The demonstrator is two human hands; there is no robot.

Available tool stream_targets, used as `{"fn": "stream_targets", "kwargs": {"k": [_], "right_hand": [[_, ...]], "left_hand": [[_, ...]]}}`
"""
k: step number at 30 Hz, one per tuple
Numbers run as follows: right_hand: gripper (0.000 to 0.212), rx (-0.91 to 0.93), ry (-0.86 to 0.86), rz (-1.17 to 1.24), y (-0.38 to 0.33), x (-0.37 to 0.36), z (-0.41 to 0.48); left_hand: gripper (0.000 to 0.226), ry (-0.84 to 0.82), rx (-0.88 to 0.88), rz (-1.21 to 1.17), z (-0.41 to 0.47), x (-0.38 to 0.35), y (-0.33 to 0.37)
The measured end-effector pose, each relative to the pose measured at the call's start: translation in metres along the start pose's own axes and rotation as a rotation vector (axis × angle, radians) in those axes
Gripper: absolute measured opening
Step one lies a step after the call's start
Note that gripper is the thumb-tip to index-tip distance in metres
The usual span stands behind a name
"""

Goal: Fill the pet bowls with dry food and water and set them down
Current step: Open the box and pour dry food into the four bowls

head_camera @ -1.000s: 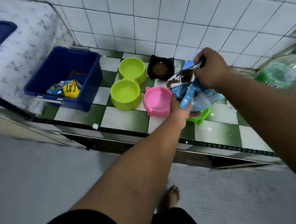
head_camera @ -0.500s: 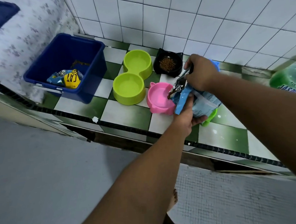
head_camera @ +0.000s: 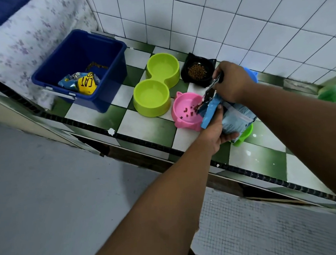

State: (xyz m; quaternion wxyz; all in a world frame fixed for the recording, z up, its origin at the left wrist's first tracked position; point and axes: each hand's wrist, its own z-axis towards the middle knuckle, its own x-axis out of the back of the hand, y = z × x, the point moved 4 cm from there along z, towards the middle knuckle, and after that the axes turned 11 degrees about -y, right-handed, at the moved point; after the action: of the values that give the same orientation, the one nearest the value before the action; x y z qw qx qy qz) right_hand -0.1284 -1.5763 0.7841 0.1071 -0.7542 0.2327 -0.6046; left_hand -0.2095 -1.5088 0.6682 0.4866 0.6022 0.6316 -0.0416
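At 3 o'clock of pink bowl [head_camera: 183, 111], left hand [head_camera: 215, 133] and right hand [head_camera: 232, 81] are gripping tilted bag [head_camera: 233, 117], a steeper tilt risking kibble [head_camera: 189, 112] overshooting the rim.

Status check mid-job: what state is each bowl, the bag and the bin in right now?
Pink bowl: a few kibbles inside.
Black bowl: holds kibble.
Lime double bowl: both wells without food.
Food bag: open, tilted over the pink bowl, gripped by left hand and right hand.
Blue bin: lidless, packets inside.
Green bowl: mostly hidden under the bag.
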Motion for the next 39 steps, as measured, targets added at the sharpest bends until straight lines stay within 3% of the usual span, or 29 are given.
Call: {"fn": "stream_targets", "kwargs": {"k": [3,7,10,19,39], "right_hand": [[0.021,-0.005,-0.013,-0.021,-0.0006,-0.0025,0.0015],[0.020,0.017,-0.031,-0.029,-0.0006,-0.0070,0.0030],[0.020,0.019,-0.028,-0.013,-0.0003,-0.0085,0.0038],[0.019,0.030,-0.027,-0.030,-0.0014,-0.0084,0.0043],[0.017,0.078,-0.001,-0.012,0.0012,-0.0082,-0.0018]], "left_hand": [[0.085,0.008,0.004,0.018,-0.0012,-0.0010,0.0000],[0.070,0.028,-0.001,-0.008,0.0007,0.0044,-0.0018],[0.077,0.064,-0.020,-0.020,0.0021,0.0084,-0.0028],[0.063,0.050,-0.003,-0.020,-0.0001,0.0053,0.0000],[0.059,0.065,-0.017,-0.039,-0.0054,0.0000,-0.0007]]}}
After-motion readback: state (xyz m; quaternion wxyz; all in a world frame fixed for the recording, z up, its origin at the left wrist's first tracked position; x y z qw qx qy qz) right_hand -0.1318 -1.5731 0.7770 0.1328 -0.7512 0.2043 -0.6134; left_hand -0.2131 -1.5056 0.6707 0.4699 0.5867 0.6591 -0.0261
